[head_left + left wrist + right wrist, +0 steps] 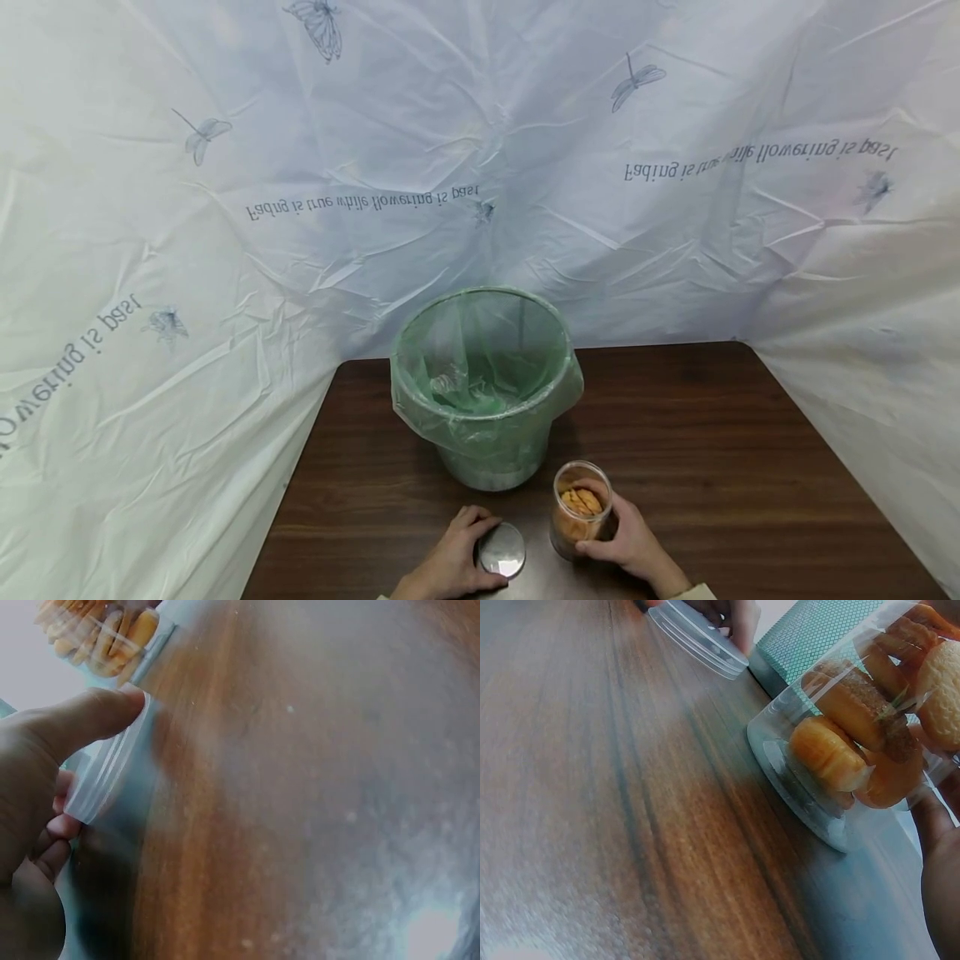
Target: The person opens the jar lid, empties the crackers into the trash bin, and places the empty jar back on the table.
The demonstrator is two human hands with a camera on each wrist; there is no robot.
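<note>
My left hand (448, 557) holds a round clear lid (502, 550) by its edge, thumb on one side and fingers on the other, low over the table. The lid's ridged rim shows in the left wrist view. To its right, my right hand (634, 540) grips a clear, open-topped jar (774, 724) around its side. Inside the jar are several golden-brown baked pieces (832, 754), some long and some rounded. The jar stands about upright; I cannot tell whether its base touches the table.
Just beyond both hands stands a mesh waste bin (491, 479) lined with a translucent green bag (420, 408), with some crumpled stuff inside. The dark wooden table (675, 433) ends at a white printed sheet (480, 150) hanging behind and at both sides.
</note>
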